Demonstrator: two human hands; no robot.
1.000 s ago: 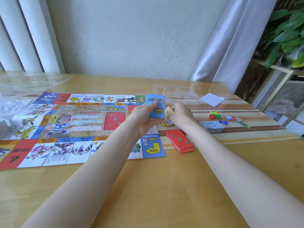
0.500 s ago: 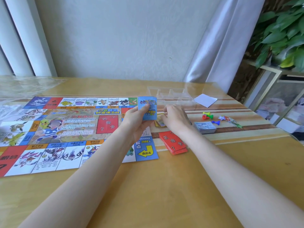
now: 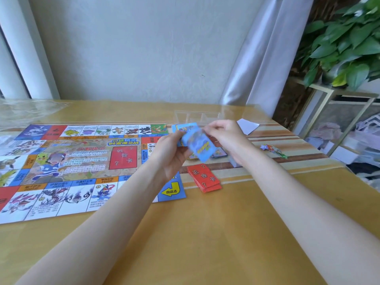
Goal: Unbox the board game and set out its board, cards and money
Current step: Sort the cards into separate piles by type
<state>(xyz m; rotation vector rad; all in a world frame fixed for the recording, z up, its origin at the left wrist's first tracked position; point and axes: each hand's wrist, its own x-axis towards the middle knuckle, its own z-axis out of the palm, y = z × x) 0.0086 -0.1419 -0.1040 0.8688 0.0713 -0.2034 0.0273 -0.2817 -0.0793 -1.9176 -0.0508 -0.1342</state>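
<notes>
Head view: left hand point(image 3: 172, 153) is gripping the blue cards point(image 3: 185, 130); right hand point(image 3: 224, 136) is pinching one blurred card point(image 3: 202, 148) at frame centre, directly between both hands.

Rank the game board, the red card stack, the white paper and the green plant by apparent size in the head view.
1. game board, partly cut off at the left edge
2. green plant, also cut off by the frame
3. red card stack
4. white paper, which lies farther from the camera, so its true size against the cards is unsure
</notes>
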